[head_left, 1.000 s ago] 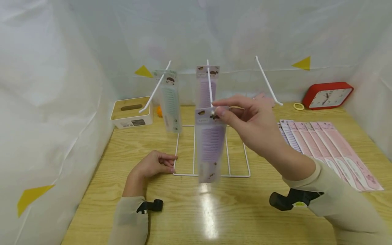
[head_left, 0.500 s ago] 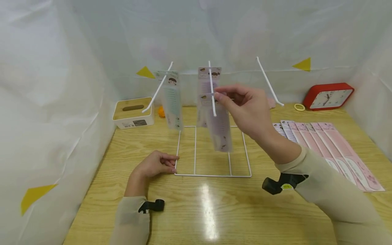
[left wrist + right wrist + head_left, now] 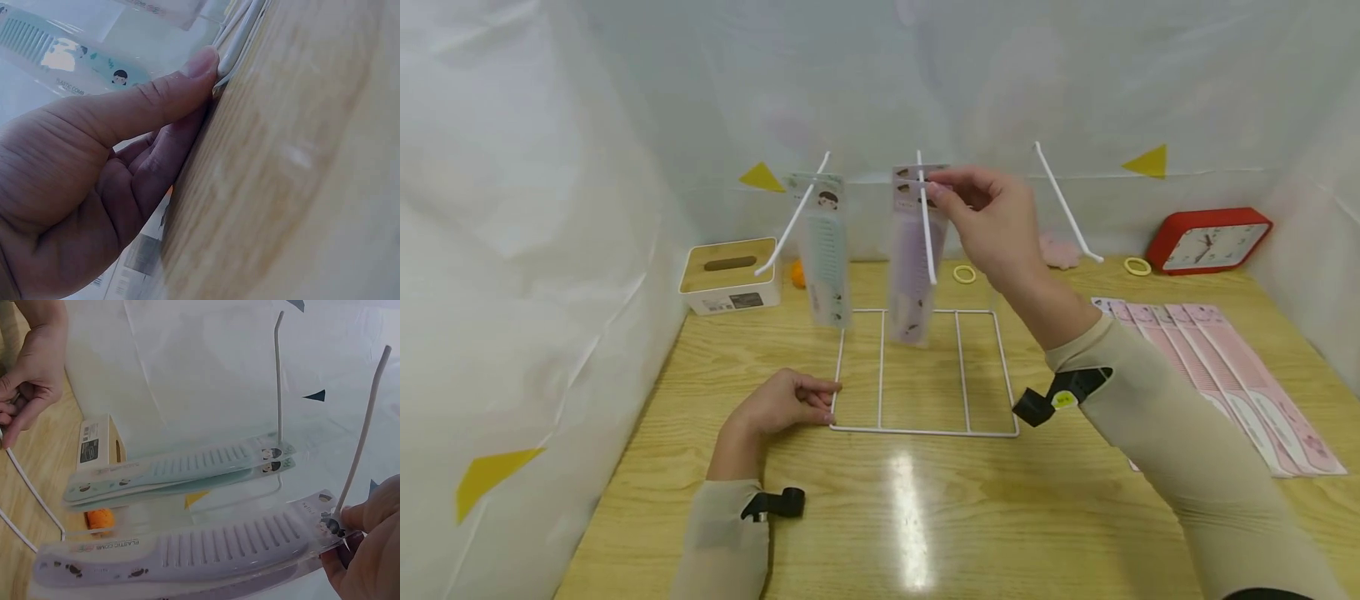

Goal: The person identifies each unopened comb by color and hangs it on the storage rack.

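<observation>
A purple comb in a clear packet (image 3: 916, 258) hangs on the middle prong of a white wire rack (image 3: 925, 432), in front of another purple packet. My right hand (image 3: 996, 221) pinches its top edge beside the prong, seen also in the right wrist view, where the comb (image 3: 206, 547) stretches across below. Green packaged combs (image 3: 827, 250) hang from the left prong; the right prong (image 3: 1067, 204) is bare. Low on the left, my left hand (image 3: 782, 402) holds the base wire near its front corner, thumb and fingers around the wire (image 3: 240, 40) in the left wrist view.
Several pink packaged combs (image 3: 1262, 392) lie fanned on the table at right, partly behind the right sleeve. A red clock (image 3: 1210, 242), two yellow rings (image 3: 964, 274) and a pink item (image 3: 1060, 252) stand or lie behind. Back left are a tissue box (image 3: 730, 279) and an orange object (image 3: 798, 273).
My right hand has slid the purple comb packet from the prong's front end back along it, up to the packet behind. My left hand has stayed on the base wire.
</observation>
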`<state>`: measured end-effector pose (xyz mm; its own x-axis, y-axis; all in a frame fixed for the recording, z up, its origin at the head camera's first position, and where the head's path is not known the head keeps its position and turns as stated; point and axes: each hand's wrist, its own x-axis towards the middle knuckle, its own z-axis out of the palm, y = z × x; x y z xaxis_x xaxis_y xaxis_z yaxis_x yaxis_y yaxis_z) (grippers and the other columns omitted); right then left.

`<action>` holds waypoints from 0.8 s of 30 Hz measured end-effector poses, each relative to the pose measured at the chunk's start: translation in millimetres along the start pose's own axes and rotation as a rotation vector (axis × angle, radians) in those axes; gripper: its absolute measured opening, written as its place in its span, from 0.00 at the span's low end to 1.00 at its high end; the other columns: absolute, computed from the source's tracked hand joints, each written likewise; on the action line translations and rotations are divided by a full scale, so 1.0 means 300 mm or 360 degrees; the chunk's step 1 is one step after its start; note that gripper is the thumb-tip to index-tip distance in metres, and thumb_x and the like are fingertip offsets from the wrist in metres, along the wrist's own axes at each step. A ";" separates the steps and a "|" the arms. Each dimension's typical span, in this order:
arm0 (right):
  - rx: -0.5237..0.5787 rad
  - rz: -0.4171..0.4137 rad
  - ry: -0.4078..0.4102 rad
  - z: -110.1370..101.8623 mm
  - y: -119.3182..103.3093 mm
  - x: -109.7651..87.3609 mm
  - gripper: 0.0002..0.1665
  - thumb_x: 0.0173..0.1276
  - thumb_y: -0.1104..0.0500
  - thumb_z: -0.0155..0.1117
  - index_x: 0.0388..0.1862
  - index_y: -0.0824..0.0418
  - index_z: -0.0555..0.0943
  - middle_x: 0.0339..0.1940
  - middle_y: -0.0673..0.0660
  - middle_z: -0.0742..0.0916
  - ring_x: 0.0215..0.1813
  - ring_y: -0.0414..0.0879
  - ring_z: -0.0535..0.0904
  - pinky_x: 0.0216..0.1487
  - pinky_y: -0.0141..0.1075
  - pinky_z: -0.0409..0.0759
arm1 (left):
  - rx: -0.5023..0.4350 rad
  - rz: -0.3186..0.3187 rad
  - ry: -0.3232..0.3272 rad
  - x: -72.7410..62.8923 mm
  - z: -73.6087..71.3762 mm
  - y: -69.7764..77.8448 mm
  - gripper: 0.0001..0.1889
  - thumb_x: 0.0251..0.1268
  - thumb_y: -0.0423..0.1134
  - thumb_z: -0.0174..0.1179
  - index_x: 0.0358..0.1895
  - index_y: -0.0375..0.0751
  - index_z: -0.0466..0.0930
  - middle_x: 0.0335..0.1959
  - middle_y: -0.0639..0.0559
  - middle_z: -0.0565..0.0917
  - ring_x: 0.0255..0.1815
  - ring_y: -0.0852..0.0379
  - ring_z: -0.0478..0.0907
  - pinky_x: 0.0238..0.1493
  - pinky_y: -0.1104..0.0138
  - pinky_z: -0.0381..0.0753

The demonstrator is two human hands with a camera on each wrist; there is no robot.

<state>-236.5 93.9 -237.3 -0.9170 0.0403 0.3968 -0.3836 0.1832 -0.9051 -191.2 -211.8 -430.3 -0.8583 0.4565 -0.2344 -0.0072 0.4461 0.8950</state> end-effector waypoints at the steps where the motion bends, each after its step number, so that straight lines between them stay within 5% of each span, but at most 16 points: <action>1: 0.0019 0.0030 0.0010 0.001 0.001 0.011 0.13 0.67 0.56 0.70 0.47 0.61 0.88 0.44 0.51 0.88 0.44 0.41 0.83 0.46 0.29 0.81 | -0.0001 0.0003 -0.0002 0.001 0.001 0.001 0.25 0.57 0.27 0.71 0.60 0.29 0.80 0.41 0.37 0.88 0.39 0.59 0.85 0.40 0.72 0.83; 7: 0.0117 0.0111 0.0060 0.003 0.008 0.056 0.13 0.65 0.58 0.72 0.46 0.62 0.89 0.40 0.49 0.89 0.42 0.40 0.83 0.45 0.28 0.81 | 0.0011 0.0009 -0.0002 0.003 0.004 0.001 0.24 0.57 0.27 0.71 0.59 0.29 0.80 0.41 0.37 0.88 0.38 0.59 0.85 0.40 0.72 0.83; 15: 0.0032 -0.0088 0.0076 -0.012 0.008 0.054 0.16 0.67 0.59 0.70 0.52 0.63 0.87 0.49 0.55 0.90 0.50 0.40 0.84 0.57 0.31 0.79 | -0.0001 0.0005 -0.0003 0.002 0.005 0.003 0.24 0.57 0.27 0.71 0.60 0.28 0.80 0.42 0.37 0.88 0.39 0.59 0.85 0.40 0.72 0.83; 19: 0.0030 -0.0296 0.0060 -0.016 -0.006 0.022 0.15 0.67 0.62 0.70 0.51 0.65 0.87 0.51 0.59 0.89 0.54 0.41 0.82 0.64 0.34 0.77 | 0.0004 -0.0008 0.0005 -0.003 0.002 0.011 0.25 0.57 0.26 0.71 0.60 0.28 0.80 0.41 0.37 0.88 0.38 0.60 0.85 0.40 0.72 0.83; 24: 0.0238 -0.0382 -0.0027 -0.007 -0.040 -0.042 0.13 0.65 0.67 0.70 0.48 0.69 0.87 0.45 0.58 0.90 0.46 0.41 0.84 0.53 0.30 0.81 | 0.0013 -0.0019 0.0001 -0.006 -0.001 0.016 0.24 0.57 0.26 0.71 0.59 0.29 0.80 0.41 0.39 0.88 0.37 0.61 0.84 0.39 0.72 0.83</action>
<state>-220.0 93.3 -231.1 -0.7990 -0.0032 0.6013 -0.6010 0.0383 -0.7984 -189.8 -210.6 -425.5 -0.8586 0.4505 -0.2448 -0.0134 0.4577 0.8890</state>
